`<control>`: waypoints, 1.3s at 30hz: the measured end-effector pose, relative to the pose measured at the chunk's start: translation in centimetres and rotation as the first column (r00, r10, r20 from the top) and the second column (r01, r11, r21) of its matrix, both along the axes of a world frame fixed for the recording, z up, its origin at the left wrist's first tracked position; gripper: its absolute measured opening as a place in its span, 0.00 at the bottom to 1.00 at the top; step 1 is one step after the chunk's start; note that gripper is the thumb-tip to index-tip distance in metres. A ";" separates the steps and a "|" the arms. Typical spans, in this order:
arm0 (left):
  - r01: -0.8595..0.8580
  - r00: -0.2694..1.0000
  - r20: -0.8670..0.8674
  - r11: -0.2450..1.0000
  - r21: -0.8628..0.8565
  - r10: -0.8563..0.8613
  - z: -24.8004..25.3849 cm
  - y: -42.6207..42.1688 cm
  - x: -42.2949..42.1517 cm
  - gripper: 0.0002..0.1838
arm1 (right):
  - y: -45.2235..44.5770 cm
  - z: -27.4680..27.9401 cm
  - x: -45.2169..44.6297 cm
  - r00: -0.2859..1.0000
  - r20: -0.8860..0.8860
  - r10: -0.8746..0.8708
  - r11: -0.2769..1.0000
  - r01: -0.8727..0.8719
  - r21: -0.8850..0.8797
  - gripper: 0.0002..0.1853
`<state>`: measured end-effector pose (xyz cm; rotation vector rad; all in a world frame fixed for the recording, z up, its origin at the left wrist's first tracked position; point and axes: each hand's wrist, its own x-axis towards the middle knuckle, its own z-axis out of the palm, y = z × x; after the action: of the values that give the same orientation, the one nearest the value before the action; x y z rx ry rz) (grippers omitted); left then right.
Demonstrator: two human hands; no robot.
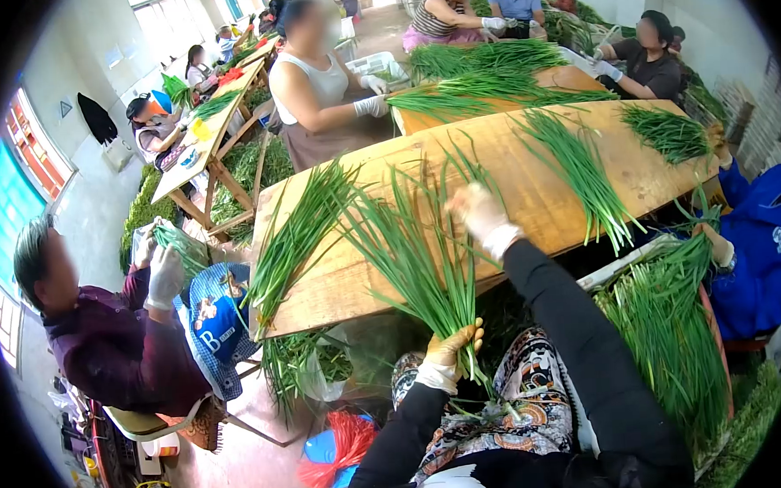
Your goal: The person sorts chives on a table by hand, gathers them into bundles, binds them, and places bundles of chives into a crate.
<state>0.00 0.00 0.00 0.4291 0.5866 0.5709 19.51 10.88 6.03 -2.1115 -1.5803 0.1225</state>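
My left hand (453, 345), in a pale glove stained yellowish, is closed around the lower ends of a bunch of chives (422, 260) above my lap. Its long green leaves fan up and away across the edge of the wooden table (357, 285). My right hand (480, 214), in a whitish glove, is raised at the right side of the fanned leaves. Motion blurs its fingers, so whether a leaf is between them is unclear. Left of the held bunch lies a loose pile of chives (306, 231), and to the right another bunch (581, 172) rests on the boards.
A large heap of chives (660, 336) fills the space at my right, beside a person in a blue garment (757, 242). A seated person in dark purple (130, 337) works at the left. Red plastic strings (339, 450) lie on a blue stool below. Several co-workers sit beyond.
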 end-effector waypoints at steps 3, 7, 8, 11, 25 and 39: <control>0.005 0.999 0.044 1.000 -0.030 -0.003 0.0 0.5 0.2 0.13 | 1.5 3.9 3.7 0.859 -0.368 0.355 0.770 -0.046 0.636 0.05; 0.037 0.996 0.086 0.997 -0.068 -0.031 -0.3 0.2 -0.3 0.14 | -3.7 13.0 1.9 0.501 -0.671 0.547 0.744 0.076 0.664 0.10; 0.029 0.995 0.096 0.997 -0.071 -0.022 -0.3 0.2 -0.2 0.14 | -5.1 14.1 1.8 0.561 -0.655 0.507 0.766 0.054 0.640 0.11; 0.026 0.995 0.098 0.996 -0.087 -0.017 0.0 0.1 -0.2 0.13 | -10.5 14.0 2.0 0.121 -0.718 0.686 0.719 0.037 0.694 0.10; 0.183 0.952 0.262 0.981 -0.072 -0.158 1.1 0.6 0.2 0.27 | -17.3 -1.5 3.2 0.551 -0.812 -0.193 0.973 0.004 -0.229 0.15; 0.098 0.994 -0.045 0.992 0.080 -0.095 1.0 0.4 2.2 0.12 | -18.8 -0.5 -5.2 0.754 -0.525 0.395 0.893 -0.183 0.411 0.15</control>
<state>2.25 0.35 1.01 0.5448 0.5805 0.4956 14.31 -7.97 5.54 -1.3496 -1.3946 0.5363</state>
